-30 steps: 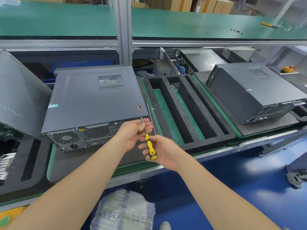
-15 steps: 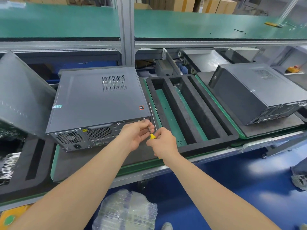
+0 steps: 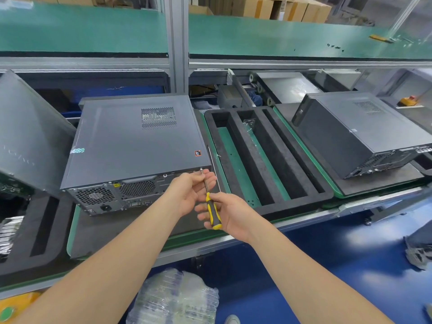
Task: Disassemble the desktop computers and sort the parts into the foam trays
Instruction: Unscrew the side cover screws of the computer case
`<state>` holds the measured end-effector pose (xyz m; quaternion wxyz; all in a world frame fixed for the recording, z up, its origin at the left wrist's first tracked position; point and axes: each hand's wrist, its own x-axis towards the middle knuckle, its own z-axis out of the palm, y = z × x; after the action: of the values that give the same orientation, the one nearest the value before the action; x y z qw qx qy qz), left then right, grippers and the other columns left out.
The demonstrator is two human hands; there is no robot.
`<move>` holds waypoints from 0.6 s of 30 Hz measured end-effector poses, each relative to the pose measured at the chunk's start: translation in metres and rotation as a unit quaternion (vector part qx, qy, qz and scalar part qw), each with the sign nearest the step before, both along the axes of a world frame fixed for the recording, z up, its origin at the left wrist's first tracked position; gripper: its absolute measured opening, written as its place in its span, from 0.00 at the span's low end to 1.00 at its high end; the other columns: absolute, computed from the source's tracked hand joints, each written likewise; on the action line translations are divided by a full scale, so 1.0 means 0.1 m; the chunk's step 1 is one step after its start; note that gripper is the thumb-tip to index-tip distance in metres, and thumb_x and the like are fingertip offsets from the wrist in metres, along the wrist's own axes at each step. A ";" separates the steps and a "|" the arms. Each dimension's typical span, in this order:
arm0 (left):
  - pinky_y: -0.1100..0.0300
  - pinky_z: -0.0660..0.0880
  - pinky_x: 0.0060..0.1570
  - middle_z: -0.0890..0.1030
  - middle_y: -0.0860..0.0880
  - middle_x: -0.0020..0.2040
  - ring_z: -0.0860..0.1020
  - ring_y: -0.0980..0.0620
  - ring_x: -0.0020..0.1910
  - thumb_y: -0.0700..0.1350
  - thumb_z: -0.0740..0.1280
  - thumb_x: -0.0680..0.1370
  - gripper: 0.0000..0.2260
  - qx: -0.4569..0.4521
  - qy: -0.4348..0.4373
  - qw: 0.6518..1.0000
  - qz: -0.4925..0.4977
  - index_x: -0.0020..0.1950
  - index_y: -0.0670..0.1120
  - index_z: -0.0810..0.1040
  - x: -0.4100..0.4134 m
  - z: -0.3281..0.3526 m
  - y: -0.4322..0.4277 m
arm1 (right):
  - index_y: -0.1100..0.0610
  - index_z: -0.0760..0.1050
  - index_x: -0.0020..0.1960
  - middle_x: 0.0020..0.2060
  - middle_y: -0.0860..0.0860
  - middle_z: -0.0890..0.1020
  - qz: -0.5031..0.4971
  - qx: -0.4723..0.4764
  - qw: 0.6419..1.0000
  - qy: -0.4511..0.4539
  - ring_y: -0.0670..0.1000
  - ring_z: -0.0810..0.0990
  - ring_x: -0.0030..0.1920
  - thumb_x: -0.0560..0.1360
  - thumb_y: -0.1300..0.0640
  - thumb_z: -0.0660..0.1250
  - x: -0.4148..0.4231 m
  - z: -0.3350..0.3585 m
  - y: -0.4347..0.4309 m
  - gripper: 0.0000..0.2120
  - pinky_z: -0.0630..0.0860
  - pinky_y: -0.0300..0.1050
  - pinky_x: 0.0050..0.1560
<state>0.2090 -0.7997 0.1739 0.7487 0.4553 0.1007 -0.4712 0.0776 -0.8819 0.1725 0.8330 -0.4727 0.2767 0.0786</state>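
Both my forearms reach forward, bare — my left hand (image 3: pixel 190 191) pinches the screwdriver (image 3: pixel 214 213) shaft (fingers (image 3: pixel 210 177) curled), my right hand (image 3: pixel 233 216) grips its handle, nearer me.

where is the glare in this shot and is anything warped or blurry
Head view: white glare patches on the glossy blue floor and a soft sheen on the grey metal computer case; the head view's wide lens stretches the bare forearms toward the bottom corners; the yellow-and-black screwdriver at centre is sharp.
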 end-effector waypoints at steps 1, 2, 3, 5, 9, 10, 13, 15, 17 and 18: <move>0.56 0.85 0.46 0.86 0.40 0.51 0.87 0.46 0.45 0.33 0.62 0.82 0.10 -0.010 0.017 1.000 0.007 0.60 0.35 0.79 0.01 0.00 0.01 | 0.64 0.80 0.60 0.48 0.61 0.84 -0.002 -0.034 0.999 -0.005 0.56 0.85 0.43 0.83 0.54 0.64 0.01 0.00 0.00 0.14 0.82 0.49 0.42; 0.56 0.85 0.46 0.86 0.39 0.50 0.87 0.45 0.45 0.34 0.63 0.81 0.09 -0.016 0.028 0.999 0.014 0.59 0.35 0.79 0.01 0.01 0.01 | 0.64 0.81 0.59 0.48 0.62 0.84 -0.005 -0.066 0.998 -0.010 0.57 0.85 0.44 0.82 0.54 0.67 0.02 0.00 0.01 0.14 0.83 0.50 0.42; 0.55 0.85 0.46 0.86 0.39 0.51 0.87 0.45 0.46 0.35 0.65 0.80 0.09 -0.018 0.034 0.999 0.020 0.58 0.35 0.80 0.02 0.02 0.01 | 0.65 0.80 0.58 0.46 0.62 0.84 -0.009 -0.093 0.996 -0.011 0.57 0.86 0.43 0.81 0.54 0.70 0.02 0.00 0.02 0.14 0.83 0.50 0.41; 0.55 0.85 0.44 0.86 0.39 0.51 0.87 0.45 0.45 0.39 0.66 0.82 0.08 -0.014 0.038 0.999 0.030 0.56 0.36 0.80 0.01 0.03 -0.01 | 0.64 0.77 0.56 0.43 0.60 0.84 -0.024 -0.130 0.991 -0.004 0.57 0.85 0.40 0.78 0.53 0.75 0.04 0.02 0.05 0.16 0.83 0.49 0.38; 0.57 0.85 0.42 0.87 0.42 0.45 0.87 0.49 0.40 0.42 0.65 0.84 0.08 -0.001 0.041 0.998 0.042 0.50 0.39 0.80 -0.04 0.03 -0.08 | 0.61 0.75 0.53 0.38 0.57 0.84 -0.041 -0.170 0.985 0.008 0.56 0.84 0.35 0.75 0.53 0.77 0.07 0.03 0.09 0.16 0.81 0.47 0.34; 0.57 0.85 0.42 0.87 0.42 0.45 0.87 0.48 0.40 0.42 0.65 0.84 0.08 0.001 0.042 0.998 0.046 0.49 0.39 0.80 -0.05 0.03 -0.09 | 0.61 0.75 0.53 0.38 0.56 0.84 -0.040 -0.178 0.983 0.012 0.56 0.84 0.35 0.75 0.52 0.77 0.07 0.03 0.09 0.16 0.81 0.47 0.35; 0.56 0.85 0.41 0.87 0.41 0.48 0.87 0.47 0.41 0.41 0.65 0.81 0.06 0.008 0.040 0.998 0.049 0.46 0.41 0.78 -0.08 0.00 -0.06 | 0.64 0.75 0.58 0.38 0.56 0.85 -0.024 -0.198 0.980 0.022 0.57 0.85 0.35 0.75 0.51 0.78 0.03 0.00 0.08 0.21 0.82 0.48 0.35; 0.56 0.84 0.39 0.87 0.40 0.49 0.87 0.46 0.42 0.40 0.63 0.79 0.05 0.005 0.033 0.998 0.054 0.44 0.41 0.75 -0.09 -0.03 -0.01 | 0.65 0.74 0.59 0.39 0.57 0.85 -0.002 -0.207 0.978 0.020 0.56 0.84 0.35 0.76 0.51 0.77 -0.02 -0.03 0.08 0.22 0.83 0.48 0.35; 0.56 0.84 0.39 0.87 0.38 0.49 0.87 0.44 0.44 0.38 0.62 0.77 0.04 -0.009 0.015 0.998 0.068 0.43 0.41 0.74 -0.08 -0.07 0.06 | 0.63 0.75 0.57 0.39 0.58 0.85 0.031 -0.212 0.977 0.014 0.56 0.84 0.35 0.77 0.52 0.75 -0.08 -0.07 0.06 0.18 0.82 0.47 0.34; 0.56 0.84 0.39 0.86 0.37 0.49 0.87 0.43 0.45 0.37 0.61 0.77 0.04 -0.016 0.005 0.997 0.077 0.43 0.40 0.74 -0.07 -0.08 0.10 | 0.62 0.76 0.56 0.40 0.57 0.85 0.048 -0.211 0.976 0.011 0.55 0.84 0.35 0.78 0.52 0.74 -0.11 -0.09 0.05 0.15 0.82 0.46 0.33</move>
<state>0.2018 -0.7895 0.1655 0.7893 0.4318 0.1317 -0.4161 0.0671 -0.8765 0.1637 0.7068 -0.6495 0.2731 0.0635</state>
